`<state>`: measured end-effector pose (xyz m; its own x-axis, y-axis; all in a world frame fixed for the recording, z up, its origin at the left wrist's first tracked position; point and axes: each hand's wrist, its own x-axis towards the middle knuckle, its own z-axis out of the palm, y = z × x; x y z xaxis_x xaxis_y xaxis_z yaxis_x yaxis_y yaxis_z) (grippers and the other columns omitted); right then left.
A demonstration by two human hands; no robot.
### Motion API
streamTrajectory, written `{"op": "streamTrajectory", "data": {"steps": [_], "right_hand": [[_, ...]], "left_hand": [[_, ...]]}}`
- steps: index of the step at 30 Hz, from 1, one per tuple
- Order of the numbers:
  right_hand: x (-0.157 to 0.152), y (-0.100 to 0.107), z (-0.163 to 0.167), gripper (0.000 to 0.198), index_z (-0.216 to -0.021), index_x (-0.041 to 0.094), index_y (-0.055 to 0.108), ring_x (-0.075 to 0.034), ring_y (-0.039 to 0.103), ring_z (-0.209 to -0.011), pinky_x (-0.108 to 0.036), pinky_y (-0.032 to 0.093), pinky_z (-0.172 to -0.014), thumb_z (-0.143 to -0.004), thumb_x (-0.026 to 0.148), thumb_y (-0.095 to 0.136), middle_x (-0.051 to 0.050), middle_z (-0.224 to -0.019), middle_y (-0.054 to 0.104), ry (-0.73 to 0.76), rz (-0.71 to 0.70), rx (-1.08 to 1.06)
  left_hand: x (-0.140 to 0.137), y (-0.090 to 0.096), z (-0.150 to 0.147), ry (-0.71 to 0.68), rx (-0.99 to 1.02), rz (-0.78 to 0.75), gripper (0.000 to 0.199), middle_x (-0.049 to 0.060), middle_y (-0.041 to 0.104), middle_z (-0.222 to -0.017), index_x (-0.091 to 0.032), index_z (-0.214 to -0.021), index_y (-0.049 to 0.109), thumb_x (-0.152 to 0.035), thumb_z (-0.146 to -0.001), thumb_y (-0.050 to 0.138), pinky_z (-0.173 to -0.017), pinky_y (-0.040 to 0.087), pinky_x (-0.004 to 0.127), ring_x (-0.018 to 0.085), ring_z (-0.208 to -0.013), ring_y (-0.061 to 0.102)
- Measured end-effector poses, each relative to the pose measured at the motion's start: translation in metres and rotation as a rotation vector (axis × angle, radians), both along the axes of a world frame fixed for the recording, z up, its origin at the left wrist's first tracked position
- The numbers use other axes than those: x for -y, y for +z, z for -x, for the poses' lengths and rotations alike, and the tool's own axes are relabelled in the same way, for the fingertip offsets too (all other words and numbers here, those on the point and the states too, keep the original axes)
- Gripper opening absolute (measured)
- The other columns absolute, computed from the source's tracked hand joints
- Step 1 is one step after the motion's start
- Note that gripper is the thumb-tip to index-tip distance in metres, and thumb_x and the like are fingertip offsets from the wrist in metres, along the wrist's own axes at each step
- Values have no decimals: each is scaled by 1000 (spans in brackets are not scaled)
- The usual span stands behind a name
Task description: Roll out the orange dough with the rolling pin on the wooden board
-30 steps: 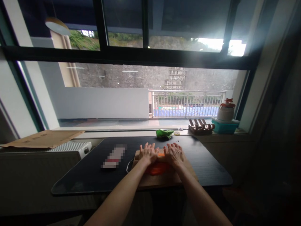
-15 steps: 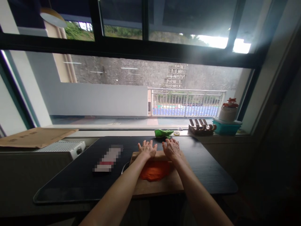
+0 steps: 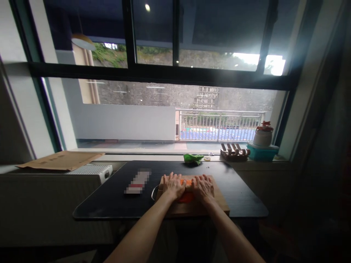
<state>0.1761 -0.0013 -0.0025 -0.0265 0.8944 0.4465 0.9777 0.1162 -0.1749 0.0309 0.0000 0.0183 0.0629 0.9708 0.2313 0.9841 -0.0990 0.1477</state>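
A flattened orange sheet of dough or clay (image 3: 186, 198) lies on a wooden board (image 3: 196, 209) with a metal handle at its left side. Across the sheet runs a wooden rolling pin (image 3: 189, 188), mostly hidden under my hands. My left hand (image 3: 172, 187) rests flat on the pin's left part, fingers stretched forward and apart. On its right part lies my right hand (image 3: 203, 187), likewise open and palm down. Orange shows both beyond the pin and on the near side of it.
The board stands on a dark table (image 3: 109, 204). A green cloth (image 3: 193, 159) and a small roll of tape (image 3: 207, 159) are at the far edge. A pixelated object (image 3: 138, 182) lies left. On the sill sit a brown rack (image 3: 234, 152) and a teal box (image 3: 261, 151).
Both hands have come back toward me with the rolling pin, from the board's far edge to over the orange sheet. The camera view has tilted and shifted.
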Motion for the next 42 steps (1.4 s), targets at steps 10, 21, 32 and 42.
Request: {"op": "streamTrajectory", "data": {"steps": [10, 21, 32, 42], "right_hand": [[-57, 11, 2, 35, -105, 21, 62, -24, 46, -113, -36, 27, -95, -93, 39, 34, -9, -112, 63, -16, 47, -26], [-85, 17, 0, 41, -113, 20, 57, -27, 45, -115, -40, 30, -93, -92, 45, 33, -11, -116, 60, 5, 178, -54], [1, 13, 0, 38, -106, 22, 62, -25, 35, -128, -40, 20, -104, -95, 40, 30, -9, -122, 58, 99, 180, 0], [10, 11, 0, 42, -111, 23, 61, -25, 30, -132, -41, 18, -105, -96, 40, 25, -8, -130, 53, 93, 201, 15]], "left_hand": [[-59, -3, -2, 47, 7, -83, 50, 9, 58, -128, -24, -123, 54, -49, -90, 26, -109, 14, 56, 30, -130, 36], [-91, 1, -2, 96, 21, 76, 53, 10, 50, -133, -18, -127, 48, -54, -89, 44, -107, 20, 57, 28, -130, 36], [-13, -1, 5, -23, -62, 86, 58, 9, 48, -139, -19, -133, 44, -51, -91, 20, -110, 12, 55, 27, -135, 29], [-4, 5, 7, -48, -75, 115, 50, 7, 49, -137, -23, -126, 50, -51, -93, 27, -110, 15, 55, 26, -135, 29]]}}
